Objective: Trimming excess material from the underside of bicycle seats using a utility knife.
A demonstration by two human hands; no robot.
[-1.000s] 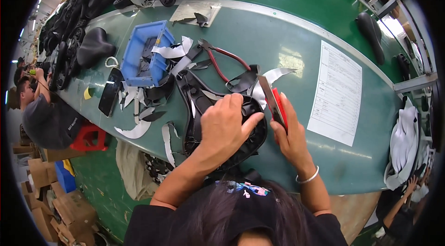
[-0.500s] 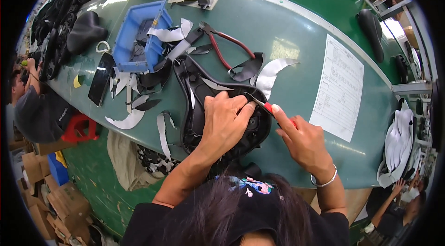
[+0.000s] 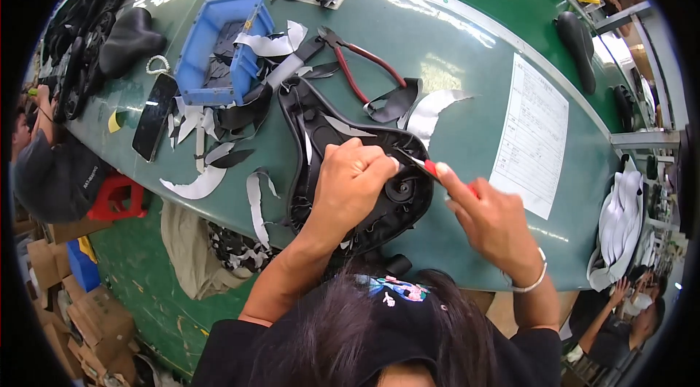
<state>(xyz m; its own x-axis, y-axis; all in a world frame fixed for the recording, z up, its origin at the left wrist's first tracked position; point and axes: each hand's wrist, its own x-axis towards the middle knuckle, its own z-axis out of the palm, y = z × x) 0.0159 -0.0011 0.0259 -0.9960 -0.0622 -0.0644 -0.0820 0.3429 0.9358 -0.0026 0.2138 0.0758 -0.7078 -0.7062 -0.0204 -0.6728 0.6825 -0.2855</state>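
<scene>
A black bicycle saddle (image 3: 405,204) lies upside down on the green table, its hollow underside facing me and its narrow end pointing away. My left hand (image 3: 348,181) is over the middle of the saddle, fingers curled in and thumb pressed against them; what they grip, if anything, is hidden. In my right hand (image 3: 496,219) is a red-handled tool (image 3: 430,167) with a pointed metal tip, its exact kind covered by my fingers. The tip reaches the saddle's right rim, near my left thumb. Light strips of cover material (image 3: 346,126) show inside the saddle.
Beyond the saddle lie red-handled cutting pliers (image 3: 357,70) and a white scrap (image 3: 434,111). A blue bin (image 3: 191,66), a phone (image 3: 154,121) and cut scraps (image 3: 193,186) are at left. A printed sheet (image 3: 531,135) lies at right. A person (image 3: 58,168) sits at far left.
My right hand and the red-handled tool have shifted slightly right, away from my left hand. My left fingers have curled in more, uncovering the round fitting in the saddle.
</scene>
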